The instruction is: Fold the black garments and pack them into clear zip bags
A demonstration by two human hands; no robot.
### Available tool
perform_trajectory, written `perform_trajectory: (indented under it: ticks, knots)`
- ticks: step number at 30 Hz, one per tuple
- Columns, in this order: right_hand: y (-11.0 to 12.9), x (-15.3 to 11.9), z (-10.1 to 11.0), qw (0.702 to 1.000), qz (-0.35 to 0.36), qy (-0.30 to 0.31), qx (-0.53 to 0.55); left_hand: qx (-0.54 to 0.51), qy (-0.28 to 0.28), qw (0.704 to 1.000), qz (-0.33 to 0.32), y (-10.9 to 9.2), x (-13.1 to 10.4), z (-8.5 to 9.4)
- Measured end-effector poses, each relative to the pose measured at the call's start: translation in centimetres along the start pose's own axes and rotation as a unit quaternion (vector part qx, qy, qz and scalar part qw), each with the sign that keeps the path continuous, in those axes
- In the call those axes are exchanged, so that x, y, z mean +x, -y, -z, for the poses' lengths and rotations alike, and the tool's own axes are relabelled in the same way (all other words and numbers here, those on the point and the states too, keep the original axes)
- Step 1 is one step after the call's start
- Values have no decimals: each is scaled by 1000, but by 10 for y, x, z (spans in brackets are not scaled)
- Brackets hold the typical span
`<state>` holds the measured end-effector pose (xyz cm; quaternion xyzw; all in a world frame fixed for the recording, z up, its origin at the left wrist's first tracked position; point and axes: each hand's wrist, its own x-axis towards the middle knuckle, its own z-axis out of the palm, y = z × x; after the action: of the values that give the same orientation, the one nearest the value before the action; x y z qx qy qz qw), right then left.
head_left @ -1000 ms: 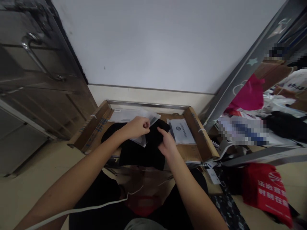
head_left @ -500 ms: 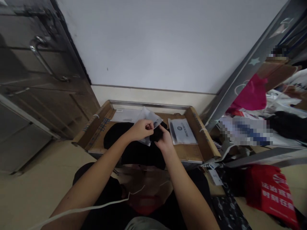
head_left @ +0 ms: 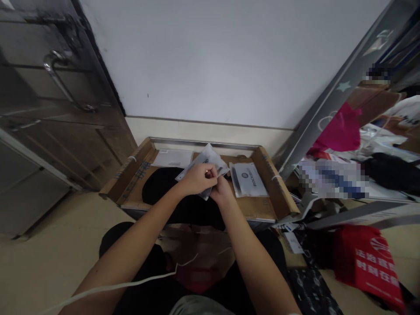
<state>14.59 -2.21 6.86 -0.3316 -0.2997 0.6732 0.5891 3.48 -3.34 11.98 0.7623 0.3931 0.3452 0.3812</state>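
My left hand [head_left: 201, 178] is closed on the near edge of a frosted plastic pouch [head_left: 207, 156], which stands out beyond my fingers. Close against it on the right, my right hand [head_left: 222, 191] has its fingers curled under the same pouch, partly hidden. Black cloth [head_left: 193, 210] lies below both hands, over the front edge of a cardboard-lined tray [head_left: 131, 192]. A second pouch, printed with dark lettering [head_left: 251, 180], lies flat at the tray's right. Behind my left hand a pale flat packet [head_left: 172, 158] lies at the back left.
A metal door with a handle [head_left: 62, 85] stands at the left. To the right, a shelf holds a pink bag [head_left: 344, 131] and black items [head_left: 392, 173]. A red bag [head_left: 369, 262] is below it. A white cable [head_left: 131, 283] crosses in front of my legs.
The pouch has turned and risen a little, with more of its surface showing. My hands have come closer together, and the black material between them is now mostly hidden.
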Motion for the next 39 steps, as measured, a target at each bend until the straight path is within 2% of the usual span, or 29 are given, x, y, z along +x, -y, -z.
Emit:
perform_trajectory:
  ticks: [3,5,8,10,13,15,16,18,21,24,27,30,33,35,39]
  knots:
    - [1,-7,-3,999,-27,-11,17,-68,-42,996,31,4,2,-2]
    - [7,-14,-4,998,-59,5,-3,-119,-83,988,57,7,4,-1]
    - [28,-33,-3,990,-104,47,-77,-177,-137,969,104,11,4,7]
    - [48,-49,2,986,-76,45,-139,-212,-148,957,128,13,3,16]
    - [77,-66,19,983,49,37,-176,-273,-123,943,143,16,1,33]
    - [88,-66,35,967,160,1,-198,-314,-80,934,149,21,-1,43]
    - [90,-62,42,956,193,-10,-221,-328,-54,931,152,24,-1,47]
    - [84,-50,53,948,184,21,-260,-339,-12,927,158,31,-1,51]
    - [66,-33,57,965,105,94,-220,-330,32,929,164,40,-1,52]
    - [52,-25,51,970,81,122,-194,-301,66,934,179,44,-1,50]
    - [46,-22,49,957,99,98,-256,-247,85,951,168,39,-3,52]
    - [39,-18,53,947,136,72,-281,-147,85,980,103,26,-8,55]
    - [31,-17,58,955,153,59,-247,-23,55,998,10,6,-18,55]
    - [27,-16,61,957,165,42,-235,70,51,996,-26,-6,-27,54]
    - [23,-13,62,953,177,7,-245,217,70,973,-25,-14,-42,51]
